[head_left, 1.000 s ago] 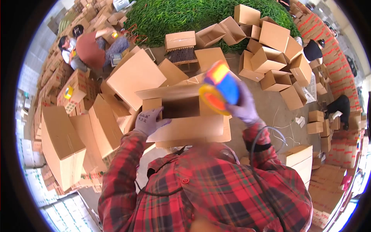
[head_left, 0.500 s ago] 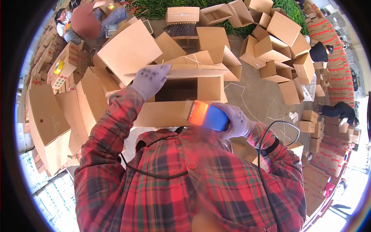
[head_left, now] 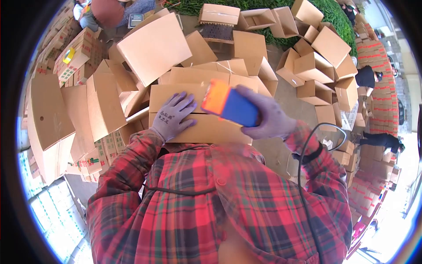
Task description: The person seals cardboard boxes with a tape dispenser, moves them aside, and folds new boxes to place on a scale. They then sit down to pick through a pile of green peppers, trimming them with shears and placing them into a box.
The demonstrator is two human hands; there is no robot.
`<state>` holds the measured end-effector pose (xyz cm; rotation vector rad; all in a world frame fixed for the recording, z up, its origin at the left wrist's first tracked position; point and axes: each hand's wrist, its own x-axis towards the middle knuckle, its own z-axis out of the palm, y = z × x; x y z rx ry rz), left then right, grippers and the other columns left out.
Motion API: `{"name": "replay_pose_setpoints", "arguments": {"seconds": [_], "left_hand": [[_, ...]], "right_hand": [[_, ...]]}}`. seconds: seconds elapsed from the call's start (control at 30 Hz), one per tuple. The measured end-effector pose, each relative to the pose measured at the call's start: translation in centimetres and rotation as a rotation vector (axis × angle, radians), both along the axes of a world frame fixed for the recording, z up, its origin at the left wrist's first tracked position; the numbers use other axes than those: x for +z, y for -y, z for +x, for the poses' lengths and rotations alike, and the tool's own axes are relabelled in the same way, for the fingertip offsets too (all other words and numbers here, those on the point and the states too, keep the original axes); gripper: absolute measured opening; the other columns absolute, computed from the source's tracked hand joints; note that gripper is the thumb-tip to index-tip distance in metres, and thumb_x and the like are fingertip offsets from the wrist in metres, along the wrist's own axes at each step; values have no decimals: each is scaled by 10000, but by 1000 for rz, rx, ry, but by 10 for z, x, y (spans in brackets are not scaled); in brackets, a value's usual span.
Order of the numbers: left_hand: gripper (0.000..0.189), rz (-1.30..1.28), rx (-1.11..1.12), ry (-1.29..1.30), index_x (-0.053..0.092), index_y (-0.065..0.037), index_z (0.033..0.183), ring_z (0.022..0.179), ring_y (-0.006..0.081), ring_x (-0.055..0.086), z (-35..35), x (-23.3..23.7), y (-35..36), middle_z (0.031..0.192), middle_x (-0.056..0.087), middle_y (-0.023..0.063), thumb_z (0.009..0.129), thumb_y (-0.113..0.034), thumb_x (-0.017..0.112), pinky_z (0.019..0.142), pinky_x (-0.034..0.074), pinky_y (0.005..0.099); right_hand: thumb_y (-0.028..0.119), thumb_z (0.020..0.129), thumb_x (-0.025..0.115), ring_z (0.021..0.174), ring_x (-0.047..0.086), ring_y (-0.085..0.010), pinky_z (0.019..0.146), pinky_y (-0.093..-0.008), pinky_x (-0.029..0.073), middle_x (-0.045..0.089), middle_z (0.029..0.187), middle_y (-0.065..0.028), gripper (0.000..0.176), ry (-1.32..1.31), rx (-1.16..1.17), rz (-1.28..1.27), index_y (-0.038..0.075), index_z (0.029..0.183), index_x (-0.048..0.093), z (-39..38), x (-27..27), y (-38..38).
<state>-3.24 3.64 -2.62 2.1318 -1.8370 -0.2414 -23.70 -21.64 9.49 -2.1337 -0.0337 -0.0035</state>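
Note:
A cardboard box (head_left: pixel 206 131) lies right before me, its top flaps folded down and meeting along a dark seam. My left hand (head_left: pixel 174 117), in a pale purple glove with dark print, rests flat on the flaps at the left, fingers spread across the seam. Gloved as well, my right hand (head_left: pixel 270 113) is wrapped around a blue-and-orange tape dispenser (head_left: pixel 239 108), holding it over the right half of the box top. The dispenser's orange end points left, close over the seam, and hides part of the flaps.
Open cardboard boxes (head_left: pixel 314 68) are piled at the right back, and more stand at my left (head_left: pixel 50 105). A yellow tape roll (head_left: pixel 69 55) sits on printed cartons. Another person (head_left: pixel 107 13) is at the back left. A black cable (head_left: pixel 303 185) runs beside my right arm.
The box's raised far flap is now down, covering the opening. My left hand has gone from gripping that flap to lying flat on top. The tape dispenser has moved up over the box.

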Motion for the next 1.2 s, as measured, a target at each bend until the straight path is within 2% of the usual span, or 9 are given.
{"name": "replay_pose_setpoints", "arguments": {"seconds": [0.2,0.3,0.4,0.6,0.67,0.77,0.83,1.07,1.2], "left_hand": [[440,-140,150,-155,634,-75,1233,1184,300,559,0,-13,0,1266,620,104,932,-394,602,1027,441,428],[436,-193,745,-1561,647,-31,1162,1070,226,623,-19,36,9,1113,672,87,995,-414,523,919,509,362],[518,-12,614,-2142,625,-4,1200,960,142,638,-23,51,17,1118,667,51,1022,-462,463,827,525,299],[405,-255,544,-1697,611,-10,1227,821,114,643,-24,5,22,1091,673,47,1026,-343,500,727,533,273],[333,-118,667,-1039,650,-1,1152,781,116,627,-8,56,0,967,684,35,1002,-279,548,696,516,264],[322,-329,951,-915,689,23,1035,748,128,630,56,21,-65,868,698,58,975,-277,589,725,516,291],[243,-459,1022,-1272,678,32,1056,667,80,578,110,-57,-125,915,707,53,986,-181,582,553,430,227],[205,-384,973,-1332,695,-30,1079,641,45,566,108,-142,-111,897,711,9,989,-165,570,526,384,186],[427,-86,883,-784,638,-22,1191,786,312,689,48,-217,-76,948,728,148,1000,-385,519,690,532,399]], "right_hand": [[139,674,782,1185,591,-287,1006,-351,452,576,1301,-181,879,-53,181,-136,21,1453,392,24,-31,2],[234,703,815,1201,571,-314,1030,-399,438,574,1310,-189,883,-116,169,-45,23,1454,401,20,-32,7],[127,660,796,1166,595,-294,998,-345,454,579,1278,-190,909,-83,202,-136,11,1458,377,27,-35,8],[300,720,798,1144,599,-295,979,-388,465,605,1266,-170,880,-296,277,-194,62,1468,400,46,1,-8],[228,713,780,971,644,-258,872,-358,504,636,1070,-148,843,-322,292,-225,91,1463,418,62,22,-21],[223,722,751,848,666,-242,805,-355,524,650,916,-134,809,-381,286,-215,115,1458,433,77,14,-27],[252,732,732,831,664,-251,801,-364,523,650,890,-136,794,-406,315,-277,122,1457,436,92,12,-32],[302,735,707,832,658,-280,802,-373,520,649,892,-150,781,-408,352,-281,145,1454,446,111,1,-43],[313,733,704,832,655,-286,793,-375,519,646,892,-155,769,-512,349,-398,138,1441,462,114,10,-47]]}}
